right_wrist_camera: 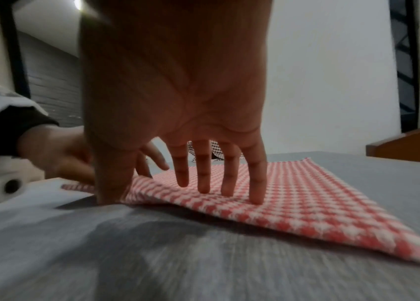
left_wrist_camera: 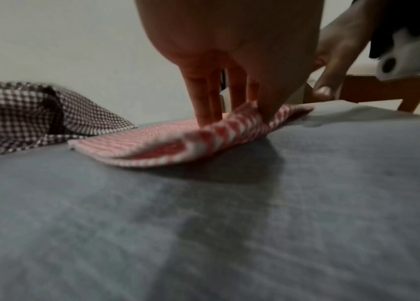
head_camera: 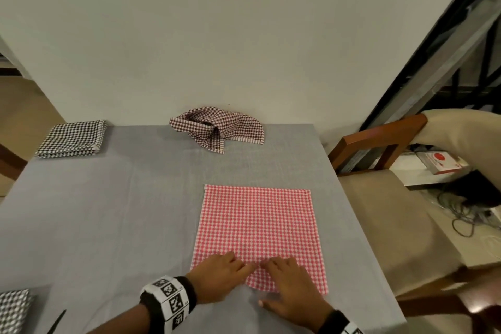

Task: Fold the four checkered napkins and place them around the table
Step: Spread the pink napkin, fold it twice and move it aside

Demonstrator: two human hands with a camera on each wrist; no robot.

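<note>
The desk [head_camera: 108, 225], covered in grey cloth, carries a red checkered napkin [head_camera: 257, 225] lying flat at its near right, a crumpled brown checkered napkin [head_camera: 217, 130] at the far edge against the wall, a folded black checkered napkin [head_camera: 71, 139] at the far left corner and a second black checkered napkin [head_camera: 13, 312] at the near left edge. A wooden chair [head_camera: 379, 144] stands to the right of the desk. The left hand [head_camera: 217, 276] pinches the red napkin's near edge, which is lifted into a small fold, while the right hand [head_camera: 292, 293] rests beside it with fingers spread and straight, fingertips [right_wrist_camera: 255, 195] pressing the same edge down.
</note>
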